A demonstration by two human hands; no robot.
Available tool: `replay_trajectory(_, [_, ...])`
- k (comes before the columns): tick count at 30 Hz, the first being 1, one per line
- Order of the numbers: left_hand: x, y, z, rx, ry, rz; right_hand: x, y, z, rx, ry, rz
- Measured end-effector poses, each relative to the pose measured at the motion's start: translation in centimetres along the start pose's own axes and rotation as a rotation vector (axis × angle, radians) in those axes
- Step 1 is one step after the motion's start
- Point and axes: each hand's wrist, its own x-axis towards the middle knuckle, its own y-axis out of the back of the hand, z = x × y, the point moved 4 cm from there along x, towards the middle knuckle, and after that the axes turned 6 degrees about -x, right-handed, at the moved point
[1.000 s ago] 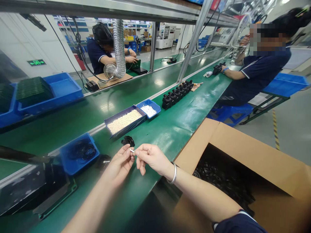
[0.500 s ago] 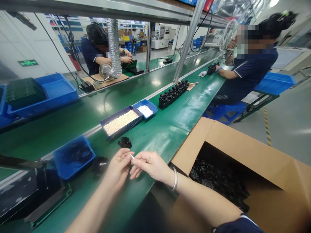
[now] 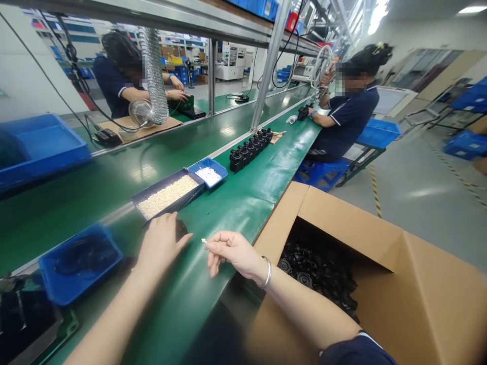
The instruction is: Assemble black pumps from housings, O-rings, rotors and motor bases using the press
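Our right hand (image 3: 232, 251) pinches a pin (image 3: 204, 241) while our left hand (image 3: 162, 243) closes on the black part (image 3: 180, 229) near the surface's (image 3: 243, 200) front edge; next, we judge, pin meets part.

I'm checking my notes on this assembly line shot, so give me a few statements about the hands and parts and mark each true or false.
1. The right hand pinches a small white piece. True.
2. The left hand rests on a black part on the green belt. True.
3. The cardboard box holds white pellets. False: it holds black parts.
4. The row of black parts sits inside the small blue tray. False: it stands on the belt beyond the tray.
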Motion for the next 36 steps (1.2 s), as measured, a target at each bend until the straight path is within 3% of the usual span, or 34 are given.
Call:
replay_trajectory(2, [0.9, -1.1, -0.2, 0.144, 0.056, -0.148, -0.1, 0.2, 0.0, -0.009, 0.013, 0.027])
replay_trajectory(4, [1.1, -1.7, -0.3, 0.129, 0.088, -0.246, -0.3, 0.4, 0.1, -0.021, 0.016, 0.035])
replay_trajectory(9, [-0.7, -2.4, -0.6, -0.101, 0.084, -0.386, -0.8, 1.0, 0.7, -0.012, -0.018, 0.032])
replay_trajectory(12, [-2.4, -3.6, -0.9, -0.169, 0.097, -0.413, -0.6, 1.0, 1.4, 0.017, -0.028, 0.032])
replay_trajectory(16, [-4.4, -5.2, 0.2, -0.406, 0.029, -0.398, 0.2, 0.3, 1.7, 0.011, 0.024, 0.035])
replay_trajectory(18, [-5.3, -5.2, 1.2, -0.562, 0.071, -0.395, 0.4, -0.1, 1.5, -0.01, 0.056, 0.027])
replay_trajectory(23, [-7.0, -2.8, 3.5, -1.166, 0.458, -0.368, -0.1, -0.8, 1.0, -0.022, 0.031, -0.061])
replay_trajectory(26, [-7.6, -1.2, 4.6, -1.391, 0.583, -0.386, -0.5, -0.9, 1.1, -0.024, 0.014, -0.047])
replay_trajectory(29, [-7.9, -1.0, 4.7, -1.46, 0.633, -0.398, -0.5, -1.0, 1.1, 0.005, 0.021, -0.035])
replay_trajectory(36, [-7.5, -1.9, 3.8, -1.427, 0.587, -0.227, -0.4, -0.1, 0.6, -0.015, 0.043, 0.091])
